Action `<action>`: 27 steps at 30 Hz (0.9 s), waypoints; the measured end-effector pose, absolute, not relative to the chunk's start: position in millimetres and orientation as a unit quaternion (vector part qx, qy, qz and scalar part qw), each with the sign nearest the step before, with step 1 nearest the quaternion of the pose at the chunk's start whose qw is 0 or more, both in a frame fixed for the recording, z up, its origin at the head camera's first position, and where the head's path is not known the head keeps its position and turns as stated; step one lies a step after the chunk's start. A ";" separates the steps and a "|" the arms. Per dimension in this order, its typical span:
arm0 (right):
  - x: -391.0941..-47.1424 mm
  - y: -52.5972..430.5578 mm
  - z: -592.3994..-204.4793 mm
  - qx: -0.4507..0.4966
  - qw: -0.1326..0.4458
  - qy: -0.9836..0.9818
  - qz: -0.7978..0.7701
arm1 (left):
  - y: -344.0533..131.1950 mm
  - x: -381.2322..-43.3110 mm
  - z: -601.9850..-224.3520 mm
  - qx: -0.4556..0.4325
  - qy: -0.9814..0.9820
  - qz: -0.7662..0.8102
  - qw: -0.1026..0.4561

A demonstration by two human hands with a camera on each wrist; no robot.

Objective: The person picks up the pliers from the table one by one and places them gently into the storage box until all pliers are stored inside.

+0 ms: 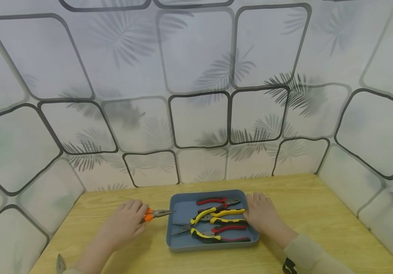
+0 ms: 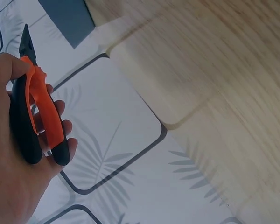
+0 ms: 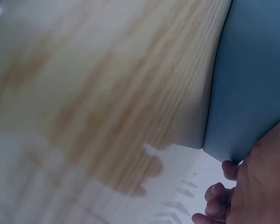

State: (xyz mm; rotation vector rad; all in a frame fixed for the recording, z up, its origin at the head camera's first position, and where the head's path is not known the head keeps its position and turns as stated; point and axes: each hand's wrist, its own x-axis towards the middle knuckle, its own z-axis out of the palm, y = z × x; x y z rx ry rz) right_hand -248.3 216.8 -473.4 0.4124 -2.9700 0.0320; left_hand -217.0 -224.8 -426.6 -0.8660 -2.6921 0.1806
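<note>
In my left hand (image 1: 128, 220) I hold long-nose pliers (image 2: 49, 109) with orange and black handles; their grey tips (image 1: 164, 212) point right, at the tray's left rim in the head view. The left wrist view shows my thumb over the handles and fingers behind them. A blue-grey tray (image 1: 179, 203) on the table holds several pliers, some with red and black handles (image 1: 213, 200), others with yellow and black handles (image 1: 228, 221). My right hand (image 1: 263, 215) rests against the tray's right side. Its fingers (image 3: 219, 200) are loosely bent outside the wall; the thumb's position is unclear.
The tray stands on a wood-grain table (image 1: 306, 201). A patterned cloth wall (image 1: 200, 121) rises behind and at both sides. Grey plier jaws (image 1: 61, 263) show at the lower left, near my left forearm. A dark object (image 1: 289, 266) sits under my right sleeve.
</note>
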 end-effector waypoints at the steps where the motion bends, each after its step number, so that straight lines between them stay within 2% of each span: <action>1: -248.3 216.8 -473.4 0.138 0.073 -0.988 0.012 | -223.2 -217.3 -426.8 -0.305 -0.938 0.065 0.154; 12: -246.0 216.1 -469.6 0.138 0.074 -0.987 0.020 | -207.1 -218.8 -429.9 -0.323 -0.933 0.056 0.149; 27: -246.2 215.3 -469.9 0.135 0.084 -0.987 0.013 | -185.4 -223.2 -436.6 -0.351 -0.916 0.084 0.176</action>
